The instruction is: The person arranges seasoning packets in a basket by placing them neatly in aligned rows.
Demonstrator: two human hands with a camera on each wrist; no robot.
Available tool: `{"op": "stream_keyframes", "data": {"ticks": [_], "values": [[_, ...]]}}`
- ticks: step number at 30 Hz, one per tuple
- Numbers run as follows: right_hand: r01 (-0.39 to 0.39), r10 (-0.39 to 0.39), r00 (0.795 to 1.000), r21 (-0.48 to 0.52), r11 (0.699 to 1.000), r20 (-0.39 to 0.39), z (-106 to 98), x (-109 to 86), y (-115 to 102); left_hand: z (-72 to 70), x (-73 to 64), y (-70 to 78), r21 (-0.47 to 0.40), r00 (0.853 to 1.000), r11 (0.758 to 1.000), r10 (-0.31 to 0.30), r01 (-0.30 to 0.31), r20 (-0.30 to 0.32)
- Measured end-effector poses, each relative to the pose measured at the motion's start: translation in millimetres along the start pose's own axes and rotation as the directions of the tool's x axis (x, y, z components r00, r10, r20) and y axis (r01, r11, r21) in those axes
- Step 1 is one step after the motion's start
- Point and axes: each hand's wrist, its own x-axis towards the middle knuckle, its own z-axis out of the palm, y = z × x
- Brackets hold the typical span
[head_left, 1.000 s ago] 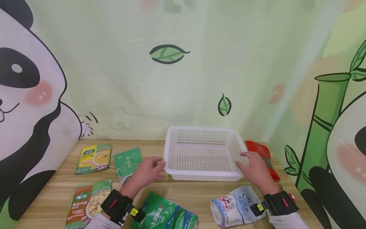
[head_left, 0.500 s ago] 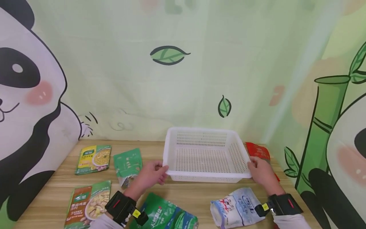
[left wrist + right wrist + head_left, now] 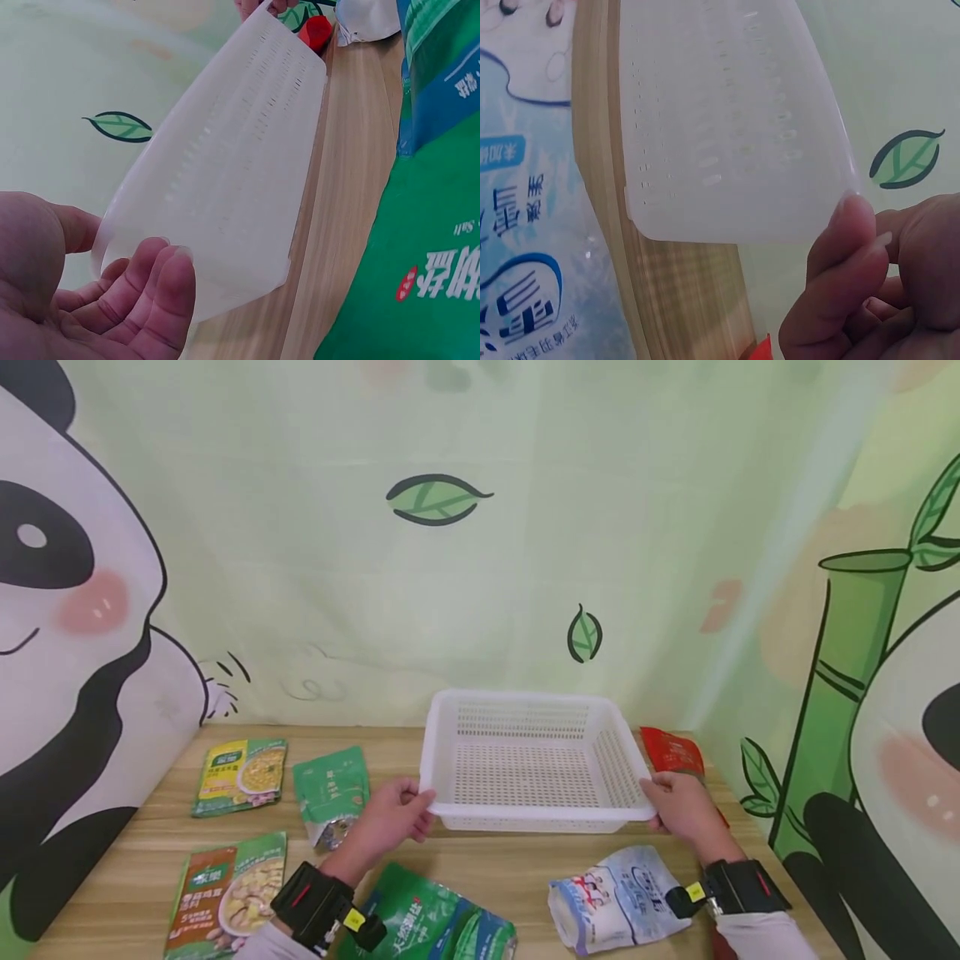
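Note:
A white perforated plastic basket (image 3: 525,814) sits at the back of the wooden table, with nothing inside it. My left hand (image 3: 395,814) pinches its front left corner, thumb over the rim and fingers beneath. At the opposite front corner, my right hand (image 3: 681,810) grips the rim between thumb and fingers. The left wrist view shows the basket wall (image 3: 232,172) beside the curled fingers (image 3: 161,292). In the right wrist view, the fingertips (image 3: 851,225) press under the basket's corner. Behind the right hand lies a red packet (image 3: 672,752), partly covered.
Left of the basket lie a yellow-green soup packet (image 3: 240,777), a green pouch (image 3: 330,789) and a brown-green soup packet (image 3: 225,893). Nearer the front are a green salt bag (image 3: 420,914) and a white-blue bag (image 3: 618,897). A printed cloth backdrop (image 3: 337,568) stands behind the table.
Both hands have come from hovering beside the basket to gripping its front corners. The basket itself has hardly shifted. The view has drifted slightly.

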Motion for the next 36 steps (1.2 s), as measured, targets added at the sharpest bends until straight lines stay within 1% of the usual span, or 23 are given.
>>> {"op": "stream_keyframes", "data": {"ticks": [4, 9, 11, 17, 23, 26, 36], "values": [[0.009, -0.009, 1.000, 0.047, 0.999, 0.007, 6, 1.7, -1, -6.0, -2.4, -1.3, 0.028, 1.000, 1.000, 0.001, -0.001, -0.012], [-0.012, 0.011, 1.000, 0.087, 0.996, 0.015, 14, 0.5, -3, -15.4, -6.0, -3.3, 0.055, 1.000, 0.999, 0.001, 0.000, -0.020], [-0.009, 0.008, 1.000, 0.102, 0.995, 0.015, 16, -0.3, -5, -18.6, -7.0, -3.8, 0.068, 1.000, 0.998, 0.001, 0.000, -0.018], [0.005, -0.008, 1.000, 0.120, 0.993, 0.020, 23, 2.0, -11, -27.5, -8.9, -5.5, 0.101, 0.999, 0.995, -0.008, 0.012, -0.035], [0.011, -0.016, 0.999, 0.163, 0.987, 0.027, 29, 3.0, -16, -36.9, -10.7, -7.5, 0.123, 0.999, 0.992, 0.001, 0.004, -0.034], [0.017, -0.023, 0.999, 0.180, 0.983, 0.031, 32, 2.9, -19, -41.4, -12.0, -7.0, 0.129, 0.999, 0.992, -0.004, 0.008, -0.032], [0.027, -0.041, 0.997, 0.213, 0.977, 0.060, 39, 5.5, -23, -53.2, -14.1, -6.7, 0.138, 0.999, 0.990, -0.005, 0.010, -0.033]]}}
